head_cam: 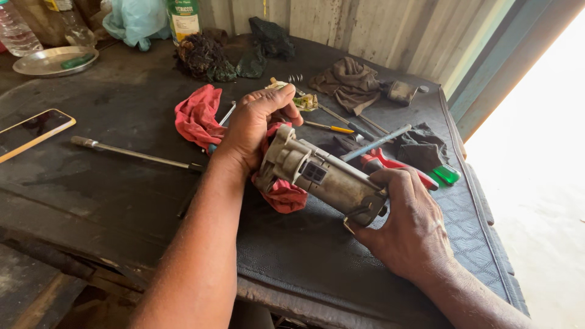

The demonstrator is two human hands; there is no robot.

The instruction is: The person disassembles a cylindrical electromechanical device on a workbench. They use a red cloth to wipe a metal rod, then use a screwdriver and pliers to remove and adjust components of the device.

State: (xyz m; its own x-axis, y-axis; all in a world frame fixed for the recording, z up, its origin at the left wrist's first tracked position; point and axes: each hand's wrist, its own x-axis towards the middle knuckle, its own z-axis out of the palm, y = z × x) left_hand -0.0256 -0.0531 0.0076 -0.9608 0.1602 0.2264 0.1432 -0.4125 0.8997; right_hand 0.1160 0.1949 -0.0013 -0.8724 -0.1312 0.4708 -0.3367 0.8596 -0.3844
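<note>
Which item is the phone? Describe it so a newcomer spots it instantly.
Start at the dark workbench and go to its left edge, well left of the left hand. Beyond the long metal rod lies a flat phone, screen up. Its orange rim and glossy dark glass set it apart from the rags and tools.

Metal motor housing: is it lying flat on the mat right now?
No: the metal motor housing is held above the mat, the left hand at one end, the right hand at the other.
</note>
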